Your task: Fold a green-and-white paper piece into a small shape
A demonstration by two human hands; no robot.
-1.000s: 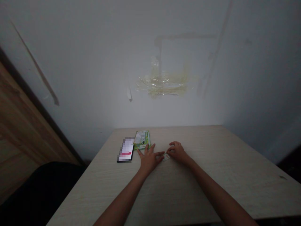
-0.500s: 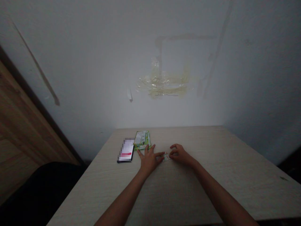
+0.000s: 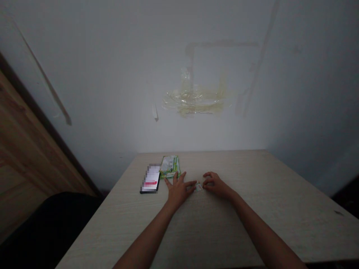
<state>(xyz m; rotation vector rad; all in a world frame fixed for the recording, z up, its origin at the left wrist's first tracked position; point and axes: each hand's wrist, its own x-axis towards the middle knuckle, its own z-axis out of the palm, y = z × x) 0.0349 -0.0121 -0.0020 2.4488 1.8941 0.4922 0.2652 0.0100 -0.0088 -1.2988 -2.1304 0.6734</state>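
My left hand (image 3: 177, 190) lies flat on the pale wooden table (image 3: 280, 209), fingers spread, its thumb reaching a small light piece of paper or wrapper (image 3: 198, 187). My right hand (image 3: 215, 184) rests just right of that piece with fingers curled, their tips pinching its edge. A green and white packet (image 3: 169, 166) lies just beyond my left hand. A phone (image 3: 150, 178) with a lit screen lies left of the packet.
The table stands against a white wall with old tape marks (image 3: 193, 99). A wooden door or panel (image 3: 22, 149) is at the left. A dark shape (image 3: 42, 224) sits beside the table's left edge.
My right hand has drawn its fingers in a little towards the small piece. My left hand has barely moved.
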